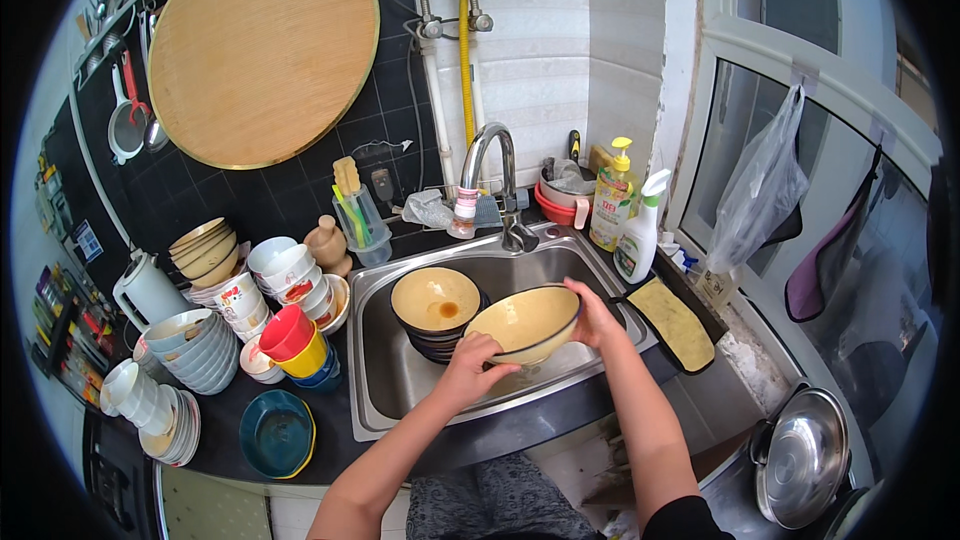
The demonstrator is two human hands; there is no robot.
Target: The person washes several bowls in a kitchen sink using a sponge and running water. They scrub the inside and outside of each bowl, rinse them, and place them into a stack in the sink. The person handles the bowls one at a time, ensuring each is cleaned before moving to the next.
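Between my two hands I hold a cream enamel-look bowl [529,319] with a dark rim, tilted over the right part of the stainless steel sink [390,397]. My left hand [476,364] grips its left rim, thumb below and fingers over the edge. My right hand [594,315] holds the right side of the rim. Just left of it, a stack of similar bowls [435,300] stands in the sink; the top one has a brown spot inside. Above the sink arches a chrome faucet [511,165] with a pink and white nozzle. No running water can be made out.
Left counter: stacked pale bowls [196,352], red and yellow bowls [289,337], a dark teal dish [276,431], white cups [131,390] and a kettle [150,289]. Right of the faucet: a soap pump bottle [611,202], a spray bottle [639,236] and a yellow pad [671,322].
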